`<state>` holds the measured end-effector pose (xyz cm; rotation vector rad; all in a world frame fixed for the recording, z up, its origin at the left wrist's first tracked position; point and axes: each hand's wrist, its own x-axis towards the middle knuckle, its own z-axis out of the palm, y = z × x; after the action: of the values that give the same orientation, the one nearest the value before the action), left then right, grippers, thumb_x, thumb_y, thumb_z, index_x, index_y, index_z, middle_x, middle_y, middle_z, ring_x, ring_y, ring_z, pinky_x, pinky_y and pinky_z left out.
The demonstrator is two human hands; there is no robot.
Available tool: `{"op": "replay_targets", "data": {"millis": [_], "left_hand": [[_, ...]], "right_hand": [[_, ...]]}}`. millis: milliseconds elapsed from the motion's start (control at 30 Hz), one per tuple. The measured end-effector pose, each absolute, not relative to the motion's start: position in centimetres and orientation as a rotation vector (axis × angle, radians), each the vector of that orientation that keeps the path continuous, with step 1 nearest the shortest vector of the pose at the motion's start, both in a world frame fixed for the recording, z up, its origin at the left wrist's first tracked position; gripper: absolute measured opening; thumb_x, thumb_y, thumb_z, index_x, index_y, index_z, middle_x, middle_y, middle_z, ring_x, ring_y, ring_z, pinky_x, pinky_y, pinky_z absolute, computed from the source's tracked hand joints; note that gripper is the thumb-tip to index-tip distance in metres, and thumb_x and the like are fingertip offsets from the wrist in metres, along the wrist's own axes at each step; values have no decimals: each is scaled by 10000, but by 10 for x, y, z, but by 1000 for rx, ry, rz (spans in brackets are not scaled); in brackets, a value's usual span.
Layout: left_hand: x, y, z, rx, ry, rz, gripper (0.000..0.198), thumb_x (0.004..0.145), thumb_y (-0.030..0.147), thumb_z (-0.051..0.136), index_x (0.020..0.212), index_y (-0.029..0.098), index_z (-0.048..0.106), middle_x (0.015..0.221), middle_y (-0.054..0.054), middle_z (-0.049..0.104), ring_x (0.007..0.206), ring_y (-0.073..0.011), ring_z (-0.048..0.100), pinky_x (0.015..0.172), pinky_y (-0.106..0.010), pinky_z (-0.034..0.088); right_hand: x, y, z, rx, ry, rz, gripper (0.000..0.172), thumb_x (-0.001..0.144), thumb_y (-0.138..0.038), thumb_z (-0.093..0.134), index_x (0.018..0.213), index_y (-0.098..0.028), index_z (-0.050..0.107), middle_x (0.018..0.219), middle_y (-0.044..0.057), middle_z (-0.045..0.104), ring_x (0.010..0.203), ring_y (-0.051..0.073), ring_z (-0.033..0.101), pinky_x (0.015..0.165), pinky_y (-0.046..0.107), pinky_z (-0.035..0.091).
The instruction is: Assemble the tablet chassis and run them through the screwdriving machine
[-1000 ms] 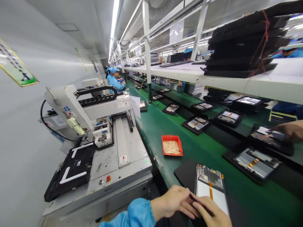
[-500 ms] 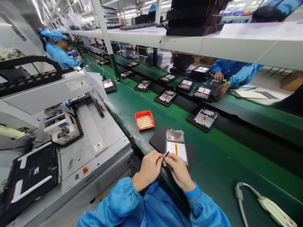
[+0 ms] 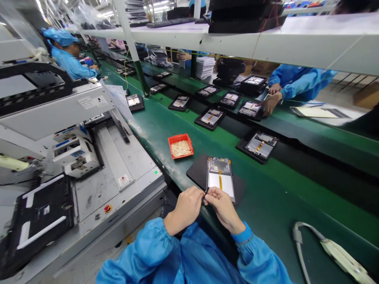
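Note:
My left hand (image 3: 186,207) and my right hand (image 3: 221,207) meet fingertip to fingertip over the bench's near edge. Between them is a small black piece (image 3: 206,191), mostly covered by the fingers; its kind does not show. Both hands are closed in a pinch around it. Just beyond lies an opened tablet (image 3: 220,183), its circuit board at the far end and a white battery with an orange ribbon cable nearer me. It rests on a dark mat (image 3: 197,172). Behind the mat stands a red tray (image 3: 180,146) of small pale pieces.
A grey machine (image 3: 118,157) with a red button fills the left side. More opened tablets (image 3: 259,146) line the green bench. A pale handheld tool (image 3: 343,256) on a cable lies at lower right. Across the bench, a co-worker's hand (image 3: 271,103) is by a tablet. A shelf (image 3: 237,41) runs above.
The black piece shows less between my fingertips than before. My hands stay pinched together in nearly the same place. The co-worker's hand across the bench has shifted slightly, and the view has tilted a little downward.

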<state>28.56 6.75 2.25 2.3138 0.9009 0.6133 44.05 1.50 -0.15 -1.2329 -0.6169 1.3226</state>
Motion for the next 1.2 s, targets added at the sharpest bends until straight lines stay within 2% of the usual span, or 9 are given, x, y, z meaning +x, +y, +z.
{"op": "replay_targets", "data": {"millis": [567, 767, 967, 1200], "left_hand": [[289, 70, 23, 2539, 862, 446, 251, 994, 186, 389, 872, 185, 608, 844, -47, 619, 798, -189, 589, 727, -316, 485], [292, 75, 20, 2357, 873, 490, 257, 993, 181, 396, 886, 197, 629, 846, -29, 629, 771, -164, 599, 735, -290, 476], [293, 76, 26, 2211, 896, 521, 231, 970, 178, 449, 853, 200, 646, 824, -21, 637, 747, -154, 598, 712, -274, 454], [293, 79, 26, 2104, 880, 569, 204, 946, 165, 478, 834, 198, 646, 812, -13, 639, 759, -148, 598, 721, -265, 438]], "right_hand": [[446, 16, -2, -1232, -552, 1423, 332, 625, -361, 866, 745, -170, 622, 593, -16, 607, 573, 120, 543, 592, 248, 394], [448, 15, -1, -1266, -604, 1375, 317, 616, -334, 865, 747, -172, 627, 615, -20, 607, 580, 122, 547, 611, 262, 419], [450, 14, 2, -1364, -808, 1234, 255, 694, -354, 810, 758, -181, 634, 639, -19, 606, 622, 136, 551, 627, 273, 431], [453, 14, 5, -1393, -853, 1216, 231, 700, -341, 797, 755, -185, 637, 644, -23, 603, 625, 134, 538, 629, 272, 422]]}}
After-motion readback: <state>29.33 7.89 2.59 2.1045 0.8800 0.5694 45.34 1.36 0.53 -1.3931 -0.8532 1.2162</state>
